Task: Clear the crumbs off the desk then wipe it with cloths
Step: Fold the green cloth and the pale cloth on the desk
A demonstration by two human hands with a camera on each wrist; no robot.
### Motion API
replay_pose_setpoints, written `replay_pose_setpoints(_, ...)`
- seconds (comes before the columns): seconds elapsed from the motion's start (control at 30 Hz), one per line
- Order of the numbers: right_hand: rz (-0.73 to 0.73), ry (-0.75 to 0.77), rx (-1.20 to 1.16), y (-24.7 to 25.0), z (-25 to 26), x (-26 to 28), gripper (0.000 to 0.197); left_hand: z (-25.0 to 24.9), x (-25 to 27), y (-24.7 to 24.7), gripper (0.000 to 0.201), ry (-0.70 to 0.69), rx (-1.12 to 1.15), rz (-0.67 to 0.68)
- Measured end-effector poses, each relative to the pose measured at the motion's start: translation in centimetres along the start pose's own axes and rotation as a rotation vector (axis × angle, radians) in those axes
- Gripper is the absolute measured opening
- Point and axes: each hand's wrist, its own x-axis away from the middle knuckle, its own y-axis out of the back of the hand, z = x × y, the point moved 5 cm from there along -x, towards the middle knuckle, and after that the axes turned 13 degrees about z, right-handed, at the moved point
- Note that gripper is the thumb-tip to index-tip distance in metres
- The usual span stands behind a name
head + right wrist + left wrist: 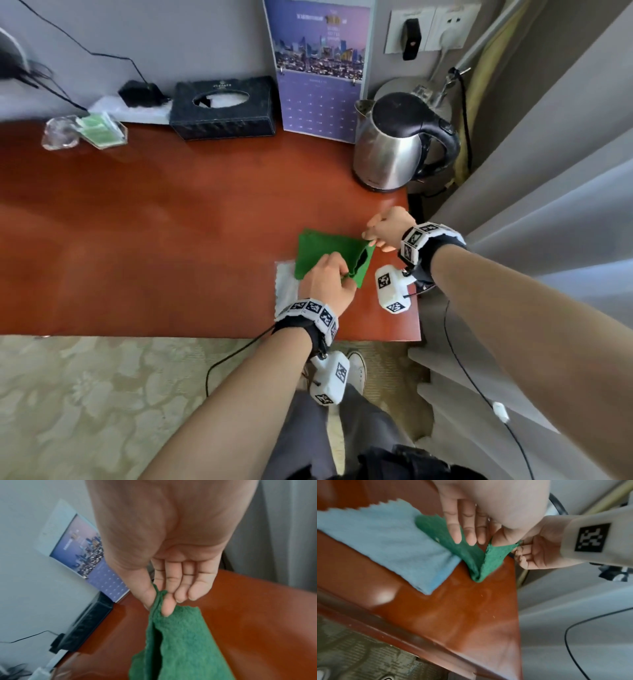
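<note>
Green cloth (323, 251) is lying near the desk's (171, 222) right-front corner, folded, its right end being lifted off the wood. It's overlapping a pale blue cloth (285, 284) that's lying flat just left of it, toward the front edge. Desk edge is running close on the cloth's right, w/ grey curtain (548, 222) hanging right past it; front edge is near too. Left of the cloth there's a wide stretch of bare red-brown wood.

Right hand (388, 229) is pinching the cloth's far-right corner btwn thumb and forefinger, other fingers (193, 588) hanging loose, holding that corner up. Left hand (325, 284) is gripping the near edge: fingers (464, 534) lying along the top layer, thumb tucked under a fold, so the cloth is sagging in a V btwn the two hands, its low point touching the desk.

A few pale specks (482, 595) are showing on the glossy wood in front of the cloth, in the left wrist view.

Behind the cloth, steel kettle (397, 147) is standing at the desk's back-right corner; calendar (322, 68) and black tissue box (224, 108) are sitting along the wall, further left. Patterned carpet (102, 394) below.
</note>
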Motion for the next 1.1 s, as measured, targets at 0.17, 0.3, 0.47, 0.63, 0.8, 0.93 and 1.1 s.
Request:
replay_pose_setpoints(0.17,-0.009,0.112,0.002,-3.7,4.8,-1.5,0.01,5.6,0.1,2.3,0.006,0.16,0.002,0.01)
replay_pose_setpoints(0.3,-0.053,0.107,0.046,-6.5,6.2,-3.5,0.014,8.7,-0.7,2.5,0.004,0.213,0.012,0.073)
replay_pose_setpoints(0.47,-0.023,0.058,0.086,-7.9,7.0,-5.0,0.011,10.6,-1.9,3.8,0.008,0.184,0.015,0.126)
replay_pose_setpoints(0.63,-0.085,0.031,0.162,-5.6,6.7,-5.2,0.009,11.2,-5.0,6.3,0.023,0.142,0.065,0.07)
replay_pose_setpoints(0.8,-0.081,-0.041,0.391,-3.8,3.0,-5.1,0.018,9.9,-9.3,6.1,0.035,0.108,0.078,0.117)
replay_pose_setpoints(0.93,-0.082,-0.043,0.459,-4.5,1.1,-4.7,0.035,8.6,-10.8,4.9,0.044,0.101,-0.027,0.2)
replay_pose_setpoints(1.1,-0.093,-0.093,0.412,-5.2,0.4,-4.9,0.035,8.5,-12.0,4.4,0.035,0.079,-0.149,0.285)
